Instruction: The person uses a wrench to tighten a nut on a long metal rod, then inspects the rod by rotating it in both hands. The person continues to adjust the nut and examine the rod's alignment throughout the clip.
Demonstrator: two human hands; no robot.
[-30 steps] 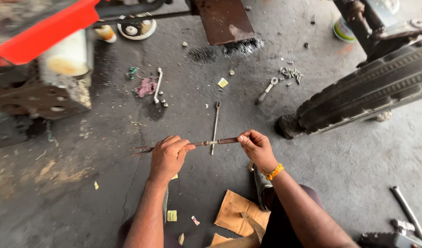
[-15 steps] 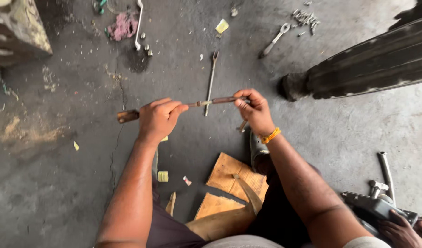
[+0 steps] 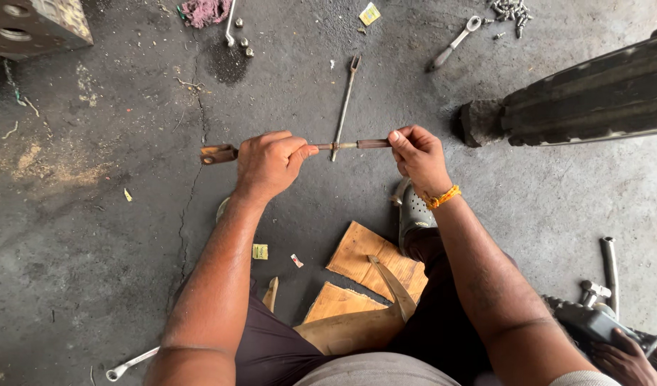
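A long rusty metal rod with a flat bracket end at its left is held level above the oily concrete floor. My left hand is closed around the rod near the bracket end. My right hand, with an orange band at the wrist, grips the rod's right end. A second thin rod lies on the floor just behind, running away from me.
A large ribbed tyre lies at the right. A spanner and several bolts lie at the back. Cardboard pieces lie by my shoe. Another person's hand holds a tool at bottom right. A wrench lies at bottom left.
The view has tilted down and closer to my hands. Both hands keep their hold on the rod, which stays level.
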